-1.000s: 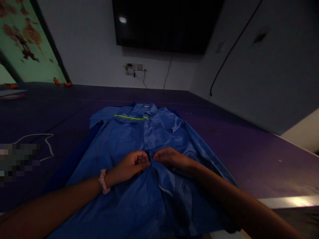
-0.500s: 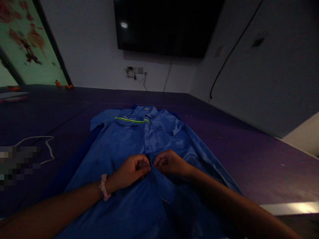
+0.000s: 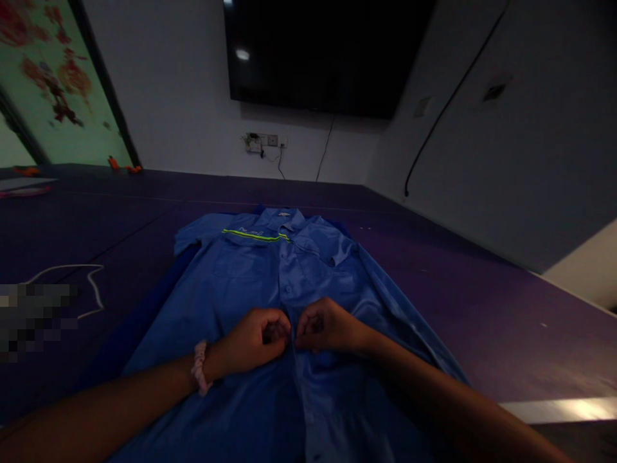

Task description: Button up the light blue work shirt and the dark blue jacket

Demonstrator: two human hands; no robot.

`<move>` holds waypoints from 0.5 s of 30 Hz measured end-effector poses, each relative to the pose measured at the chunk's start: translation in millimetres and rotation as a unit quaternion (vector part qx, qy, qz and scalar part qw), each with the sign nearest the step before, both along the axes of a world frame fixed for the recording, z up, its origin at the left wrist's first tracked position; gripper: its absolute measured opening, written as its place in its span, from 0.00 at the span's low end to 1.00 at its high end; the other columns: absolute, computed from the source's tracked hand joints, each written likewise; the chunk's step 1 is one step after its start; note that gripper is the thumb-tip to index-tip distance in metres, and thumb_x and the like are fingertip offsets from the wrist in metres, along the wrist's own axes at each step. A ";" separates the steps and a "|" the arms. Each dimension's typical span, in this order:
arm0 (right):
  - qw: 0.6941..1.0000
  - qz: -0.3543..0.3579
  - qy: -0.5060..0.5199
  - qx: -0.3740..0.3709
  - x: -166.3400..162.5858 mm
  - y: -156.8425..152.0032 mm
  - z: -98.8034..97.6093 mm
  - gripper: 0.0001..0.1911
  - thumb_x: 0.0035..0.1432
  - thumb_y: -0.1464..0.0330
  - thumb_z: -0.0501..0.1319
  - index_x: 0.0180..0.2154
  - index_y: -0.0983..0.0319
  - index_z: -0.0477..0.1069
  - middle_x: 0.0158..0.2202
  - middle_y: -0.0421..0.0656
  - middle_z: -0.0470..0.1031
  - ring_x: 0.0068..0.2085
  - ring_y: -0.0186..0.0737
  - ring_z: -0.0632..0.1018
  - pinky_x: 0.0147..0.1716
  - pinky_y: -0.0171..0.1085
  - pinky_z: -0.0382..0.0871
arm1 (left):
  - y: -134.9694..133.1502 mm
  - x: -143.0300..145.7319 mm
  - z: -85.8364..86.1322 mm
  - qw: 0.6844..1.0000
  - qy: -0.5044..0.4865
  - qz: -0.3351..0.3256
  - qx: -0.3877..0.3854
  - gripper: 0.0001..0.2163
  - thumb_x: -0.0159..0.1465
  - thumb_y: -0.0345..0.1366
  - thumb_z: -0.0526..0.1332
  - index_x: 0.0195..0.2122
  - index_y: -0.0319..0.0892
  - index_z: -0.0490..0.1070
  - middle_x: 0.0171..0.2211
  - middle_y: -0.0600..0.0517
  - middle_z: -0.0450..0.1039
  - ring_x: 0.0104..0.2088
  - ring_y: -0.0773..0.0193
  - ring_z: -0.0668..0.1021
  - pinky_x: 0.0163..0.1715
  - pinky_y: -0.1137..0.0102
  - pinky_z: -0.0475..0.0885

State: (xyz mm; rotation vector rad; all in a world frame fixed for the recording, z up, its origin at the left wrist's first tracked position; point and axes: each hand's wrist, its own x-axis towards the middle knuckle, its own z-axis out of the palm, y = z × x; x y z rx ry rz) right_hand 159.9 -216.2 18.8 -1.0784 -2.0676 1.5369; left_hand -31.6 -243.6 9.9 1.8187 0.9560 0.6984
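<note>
A blue short-sleeved work shirt [image 3: 241, 283] lies spread front side up, its collar [image 3: 285, 218] away from me. A yellow-green stripe [image 3: 250, 236] crosses its chest, and buttons run down the middle. Both hands meet at the front placket, below the chest buttons. My left hand [image 3: 260, 335], with a pale scrunchie [image 3: 200, 368] at the wrist, pinches the shirt on the left side of the opening. On the other side, fingertips of my right hand [image 3: 328, 326] are pinched on the placket edge. Whatever button lies between the fingers is hidden.
Darker blue cloth [image 3: 180, 273] shows under the shirt on the purple floor [image 3: 419, 270]. At left are a white cord [image 3: 96, 283] and a blurred-out object [image 3: 33, 315]. A large screen [image 3: 328, 58] hangs on the wall above sockets [image 3: 270, 140].
Both hands have shifted slightly toward me along the placket. The front flap below them, lifted and folded before, now hangs straighter and lies flatter.
</note>
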 end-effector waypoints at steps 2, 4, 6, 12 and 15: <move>1.000 -0.002 0.003 0.000 -0.3 -0.6 0.5 0.16 0.40 0.61 0.66 0.25 0.68 0.72 0.16 0.38 0.70 0.17 0.28 0.69 0.16 0.26 0.60 | -0.1 -0.3 -0.6 1.000 0.005 -0.006 0.014 0.07 0.50 0.27 0.54 0.30 0.37 0.67 0.26 0.54 0.69 0.26 0.72 0.70 0.27 0.77 0.66; 1.000 -0.004 0.006 0.002 -0.5 -1.1 1.1 0.16 0.40 0.60 0.66 0.25 0.68 0.72 0.16 0.39 0.70 0.17 0.28 0.69 0.16 0.26 0.60 | -0.2 -0.7 -0.4 1.000 0.013 -0.008 0.027 0.07 0.49 0.26 0.54 0.30 0.37 0.67 0.26 0.53 0.70 0.26 0.71 0.70 0.27 0.77 0.66; 1.000 -0.005 0.006 0.007 -0.4 -1.4 1.6 0.14 0.41 0.61 0.65 0.25 0.68 0.73 0.16 0.39 0.70 0.18 0.29 0.69 0.16 0.27 0.60 | -0.6 -0.8 0.7 0.999 0.024 -0.005 0.039 0.06 0.49 0.26 0.54 0.28 0.37 0.67 0.25 0.53 0.69 0.25 0.71 0.70 0.26 0.77 0.66; 1.000 0.009 0.011 0.023 0.4 -0.8 1.1 0.09 0.43 0.67 0.63 0.26 0.68 0.73 0.16 0.39 0.70 0.18 0.29 0.70 0.17 0.27 0.61 | -3.6 0.2 6.2 0.997 0.044 0.013 0.058 0.05 0.50 0.27 0.55 0.27 0.37 0.68 0.23 0.55 0.69 0.24 0.72 0.68 0.25 0.78 0.64; 0.999 0.015 0.000 0.031 0.3 -0.2 -0.1 0.06 0.42 0.72 0.61 0.27 0.68 0.73 0.16 0.38 0.70 0.18 0.28 0.70 0.17 0.26 0.61 | -4.5 0.6 7.5 0.997 0.045 0.017 0.057 0.04 0.50 0.27 0.55 0.26 0.37 0.68 0.21 0.55 0.67 0.22 0.73 0.67 0.23 0.78 0.62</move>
